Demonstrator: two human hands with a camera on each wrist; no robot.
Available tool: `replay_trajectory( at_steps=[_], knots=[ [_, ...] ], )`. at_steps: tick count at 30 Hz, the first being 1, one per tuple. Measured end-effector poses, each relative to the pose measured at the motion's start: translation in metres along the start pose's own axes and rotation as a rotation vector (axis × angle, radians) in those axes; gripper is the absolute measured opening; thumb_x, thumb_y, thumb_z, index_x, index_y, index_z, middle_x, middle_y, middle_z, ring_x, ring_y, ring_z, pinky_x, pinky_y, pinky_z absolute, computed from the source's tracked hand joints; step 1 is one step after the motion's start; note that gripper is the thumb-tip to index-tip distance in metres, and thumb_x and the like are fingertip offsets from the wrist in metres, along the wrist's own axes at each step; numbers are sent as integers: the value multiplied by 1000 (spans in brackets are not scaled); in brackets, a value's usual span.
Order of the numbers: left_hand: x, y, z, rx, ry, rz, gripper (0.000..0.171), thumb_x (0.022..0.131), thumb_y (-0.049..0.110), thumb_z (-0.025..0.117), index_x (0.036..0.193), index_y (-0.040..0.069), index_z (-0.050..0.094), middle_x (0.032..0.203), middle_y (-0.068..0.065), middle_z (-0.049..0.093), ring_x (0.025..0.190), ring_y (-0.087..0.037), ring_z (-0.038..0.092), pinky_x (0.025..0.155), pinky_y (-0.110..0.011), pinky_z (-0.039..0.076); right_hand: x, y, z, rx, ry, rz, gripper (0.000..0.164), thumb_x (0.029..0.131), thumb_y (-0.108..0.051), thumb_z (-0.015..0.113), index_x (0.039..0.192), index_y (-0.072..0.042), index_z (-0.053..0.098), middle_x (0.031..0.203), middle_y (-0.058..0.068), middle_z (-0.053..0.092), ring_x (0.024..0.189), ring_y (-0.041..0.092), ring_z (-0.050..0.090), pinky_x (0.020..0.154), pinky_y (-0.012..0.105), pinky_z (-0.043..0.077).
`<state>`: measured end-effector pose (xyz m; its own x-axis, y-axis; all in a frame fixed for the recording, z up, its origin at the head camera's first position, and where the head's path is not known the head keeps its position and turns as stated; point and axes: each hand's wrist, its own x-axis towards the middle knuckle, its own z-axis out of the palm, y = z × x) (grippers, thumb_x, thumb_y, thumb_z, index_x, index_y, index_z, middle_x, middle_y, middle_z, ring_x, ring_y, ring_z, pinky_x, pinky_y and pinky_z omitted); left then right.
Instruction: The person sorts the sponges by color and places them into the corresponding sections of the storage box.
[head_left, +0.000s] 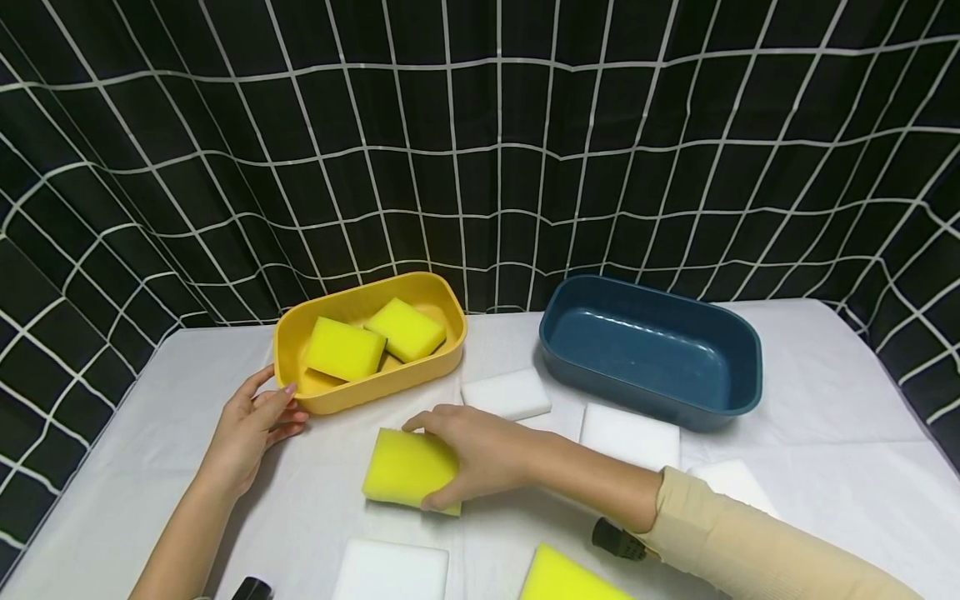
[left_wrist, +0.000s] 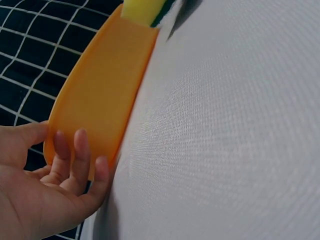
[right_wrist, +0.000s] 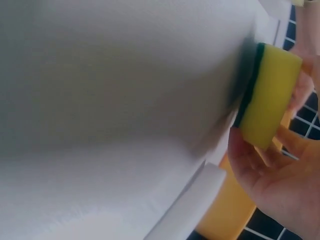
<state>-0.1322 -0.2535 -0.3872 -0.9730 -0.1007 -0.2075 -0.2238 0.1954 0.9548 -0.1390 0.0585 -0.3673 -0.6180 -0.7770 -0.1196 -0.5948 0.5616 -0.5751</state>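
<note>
A yellow sponge point(head_left: 411, 468) with a dark green scouring side point(right_wrist: 250, 85) is in my right hand point(head_left: 480, 450), thumb at its near edge and fingers at its far edge. Beneath it, in the right wrist view, a shadow falls on the white cloth. My left hand point(head_left: 251, 429) holds the near left corner of a yellow bin point(head_left: 390, 397), thumb on the rim and fingers by the outer wall. Inside that bin lie two more yellow sponges, one point(head_left: 345, 348) on the left and another point(head_left: 406, 328) on the right, overlapping in the head view.
A dark blue bin point(head_left: 645, 350) stands at the back right, nothing in it. White foam blocks lie about: one point(head_left: 507, 393) between the bins, one point(head_left: 632, 435) before the blue bin, another point(head_left: 392, 571) at the front. Another yellow sponge point(head_left: 566, 577) is cut by the bottom edge.
</note>
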Motion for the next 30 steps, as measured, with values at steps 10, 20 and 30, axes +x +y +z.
replay_trajectory(
  at_steps=[10, 20, 30],
  knots=[
    [1, 0, 0, -10, -3, -7, 72, 113, 25, 51, 169, 7, 11, 96, 11, 65, 85, -3, 70, 83, -18, 61, 2, -2, -6, -8, 12, 17, 79, 82, -37, 90, 149, -12, 55, 130, 5, 64, 114, 17, 57, 104, 32, 52],
    [1, -1, 0, -6, 0, -9, 71, 113, 24, 50, 169, 7, 11, 96, 11, 64, 85, -3, 70, 83, -18, 61, 5, -6, -20, -9, 36, 10, 79, 84, -34, 88, 150, -10, 54, 138, 9, 62, 122, 22, 58, 110, 36, 51],
    [0, -1, 1, -18, 2, -19, 71, 113, 22, 51, 169, 7, 11, 94, 10, 65, 84, -4, 70, 82, -19, 61, 10, -8, -27, 12, 61, -50, 78, 84, -31, 88, 149, -6, 54, 140, 9, 63, 123, 21, 59, 110, 35, 50]
  ],
)
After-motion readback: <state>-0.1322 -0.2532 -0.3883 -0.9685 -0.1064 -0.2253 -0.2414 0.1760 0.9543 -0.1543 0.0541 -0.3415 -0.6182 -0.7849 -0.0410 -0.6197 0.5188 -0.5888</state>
